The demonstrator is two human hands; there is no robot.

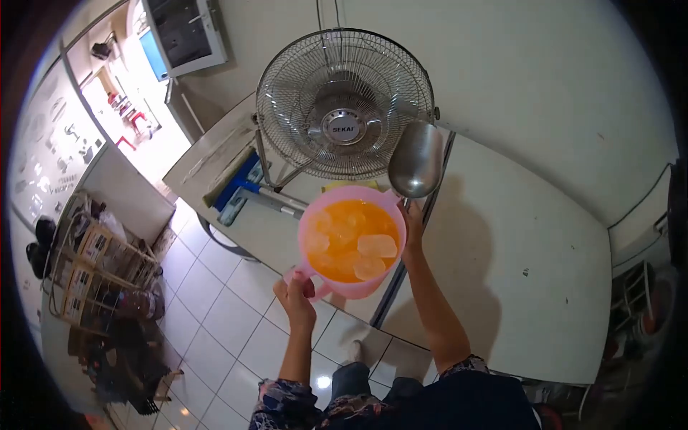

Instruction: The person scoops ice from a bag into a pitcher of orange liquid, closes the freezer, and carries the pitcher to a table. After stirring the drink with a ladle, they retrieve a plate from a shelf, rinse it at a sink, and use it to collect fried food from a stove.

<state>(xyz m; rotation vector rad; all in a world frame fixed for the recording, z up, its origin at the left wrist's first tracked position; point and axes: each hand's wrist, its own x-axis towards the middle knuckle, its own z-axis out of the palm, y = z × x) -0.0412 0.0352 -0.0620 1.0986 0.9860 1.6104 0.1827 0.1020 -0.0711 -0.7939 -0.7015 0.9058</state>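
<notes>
A pink plastic pitcher point(363, 289) of orange drink point(333, 261) is held up in front of me, with several pieces of ice point(376, 246) floating in it. My left hand point(296, 295) is closed around the pitcher's handle at its near left side. On the far right side, my right hand point(413, 228) is closed on a metal scoop point(417, 159), its bowl pointing away from me, while the hand also rests against the pitcher's wall. The scoop's handle is mostly hidden in the fingers.
A large metal fan point(344, 107) stands on the table behind the pitcher. A squeegee with a blue head point(244, 179) lies left of it. To the right extends a white tabletop point(545, 287). Wire shelves point(100, 265) stand at the left, above the tiled floor point(236, 322).
</notes>
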